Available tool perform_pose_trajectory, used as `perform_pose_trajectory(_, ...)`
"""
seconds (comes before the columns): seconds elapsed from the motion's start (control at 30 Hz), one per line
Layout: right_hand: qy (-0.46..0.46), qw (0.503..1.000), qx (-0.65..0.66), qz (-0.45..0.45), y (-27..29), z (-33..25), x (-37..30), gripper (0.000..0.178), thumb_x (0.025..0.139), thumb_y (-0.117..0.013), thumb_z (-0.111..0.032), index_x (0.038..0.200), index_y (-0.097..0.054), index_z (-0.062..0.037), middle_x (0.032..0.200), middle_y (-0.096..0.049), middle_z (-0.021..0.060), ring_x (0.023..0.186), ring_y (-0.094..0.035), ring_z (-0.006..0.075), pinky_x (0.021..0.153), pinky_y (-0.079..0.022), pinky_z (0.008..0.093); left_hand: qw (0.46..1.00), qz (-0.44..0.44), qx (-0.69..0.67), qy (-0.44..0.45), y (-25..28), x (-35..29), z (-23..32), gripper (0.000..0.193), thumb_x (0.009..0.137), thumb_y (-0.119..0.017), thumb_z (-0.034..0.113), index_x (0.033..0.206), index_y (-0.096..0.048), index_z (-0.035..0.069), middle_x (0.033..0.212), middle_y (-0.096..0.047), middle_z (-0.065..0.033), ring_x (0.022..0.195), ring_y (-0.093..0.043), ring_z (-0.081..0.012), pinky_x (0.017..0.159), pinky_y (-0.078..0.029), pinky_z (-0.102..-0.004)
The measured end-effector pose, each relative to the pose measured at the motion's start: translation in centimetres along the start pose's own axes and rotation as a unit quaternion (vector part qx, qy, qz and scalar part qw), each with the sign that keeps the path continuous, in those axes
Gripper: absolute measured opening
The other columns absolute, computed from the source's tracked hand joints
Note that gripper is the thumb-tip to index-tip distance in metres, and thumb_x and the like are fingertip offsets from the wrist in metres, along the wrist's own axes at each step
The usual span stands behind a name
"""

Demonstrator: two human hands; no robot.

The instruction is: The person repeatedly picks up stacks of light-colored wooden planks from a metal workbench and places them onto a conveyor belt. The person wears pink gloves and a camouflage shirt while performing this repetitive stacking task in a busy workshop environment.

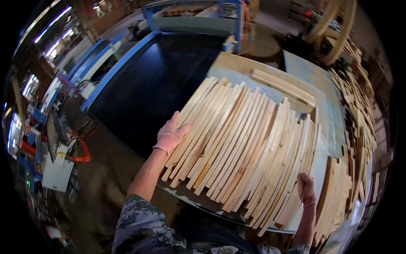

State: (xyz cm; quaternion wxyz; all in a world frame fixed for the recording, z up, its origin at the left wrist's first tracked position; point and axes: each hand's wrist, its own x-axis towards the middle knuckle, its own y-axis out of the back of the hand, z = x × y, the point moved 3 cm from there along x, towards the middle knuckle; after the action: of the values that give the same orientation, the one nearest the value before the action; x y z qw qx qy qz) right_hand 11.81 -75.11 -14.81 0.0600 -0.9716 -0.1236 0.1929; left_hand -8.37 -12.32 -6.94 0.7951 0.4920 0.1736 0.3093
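Note:
Many long, pale wooden strips (237,148) lie side by side in a wide slanting row on a light-coloured tabletop (325,139), their near ends uneven. My left hand (171,133), in a pinkish knit glove, rests at the row's left edge. Its thumb and fingers are apart, against the outermost strip. At the right edge, near the strips' close ends, my right hand (307,188) is closed with its fingers curled in. What sits inside those fingers is hidden from this view.
A black conveyor belt (156,80) in a blue frame adjoins the table's left side. Behind the strips lies a thick wooden board (283,86). More strips (336,194) and a wood heap (359,106) stand at right. A coiled orange hose (82,148) hangs at left.

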Motion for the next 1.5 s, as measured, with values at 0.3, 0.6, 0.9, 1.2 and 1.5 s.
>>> perform_pose_trajectory(0.3, -0.022, 0.999, -0.007, -0.035, -7.3, -0.8, 0.3, 0.026, 0.097, -0.067, -0.024, 0.076, -0.061, -0.0108, 0.074, -0.051, -0.0051, 0.067, -0.046, 0.0107, 0.064, -0.038, 0.0295, 0.997, 0.002, 0.057, 0.054, 4.9, 1.4, -2.5, 0.091, 0.097, -0.060, 0.068, 0.166, -0.036, 0.014, 0.145, -0.061, -0.0243, 0.131, -0.061, -0.0409, 0.111, -0.048, -0.0488)
perform_pose_trajectory(0.6, -0.072, 0.992, 0.056, -0.091, -10.6, -3.2, 0.7, 0.028, 0.096, -0.069, -0.023, 0.106, -0.068, 0.0028, 0.090, -0.071, 0.0111, 0.079, -0.068, 0.0238, 0.073, -0.059, 0.0365, 0.968, 0.009, 0.238, 0.085, 5.8, 0.6, -1.3, 0.093, 0.101, -0.045, 0.071, 0.169, -0.026, 0.010, 0.171, -0.030, -0.0259, 0.157, -0.030, -0.0450, 0.129, -0.020, -0.0583)
perform_pose_trajectory(0.9, -0.077, 0.988, 0.090, -0.095, -21.9, -1.1, 3.0, 0.009, 0.099, -0.062, -0.009, 0.102, -0.066, -0.0018, 0.086, -0.065, 0.0042, 0.081, -0.064, 0.0181, 0.072, -0.052, 0.0312, 0.956, 0.050, 0.273, 0.092, 3.9, -0.7, -0.3, 0.093, 0.103, -0.039, 0.072, 0.168, -0.028, 0.007, 0.174, -0.026, -0.0217, 0.160, -0.021, -0.0430, 0.129, -0.012, -0.0614)
perform_pose_trajectory(1.2, 0.050, 0.874, -0.432, -0.215, -21.0, -0.7, 2.2, 0.059, 0.109, -0.051, -0.051, 0.132, -0.067, 0.0006, 0.118, -0.073, 0.0190, 0.103, -0.074, 0.0347, 0.090, -0.059, 0.0451, 0.959, 0.097, 0.258, 0.061, 1.6, -1.6, -3.0, 0.084, 0.104, -0.046, 0.065, 0.160, -0.040, 0.003, 0.166, -0.038, -0.0264, 0.152, -0.035, -0.0467, 0.124, -0.026, -0.0625)
perform_pose_trajectory(1.5, 0.045, 0.922, -0.335, -0.187, -16.4, 4.3, 0.4, 0.055, 0.107, -0.051, -0.053, 0.146, -0.053, -0.0147, 0.113, -0.070, 0.0253, 0.094, -0.076, 0.0405, 0.089, -0.060, 0.0457, 0.990, 0.131, -0.001, -0.042, -2.3, -4.8, 11.3, 0.065, 0.110, -0.052, 0.037, 0.164, -0.038, 0.003, 0.170, -0.037, -0.0218, 0.156, -0.037, -0.0355, 0.129, -0.029, -0.0450)
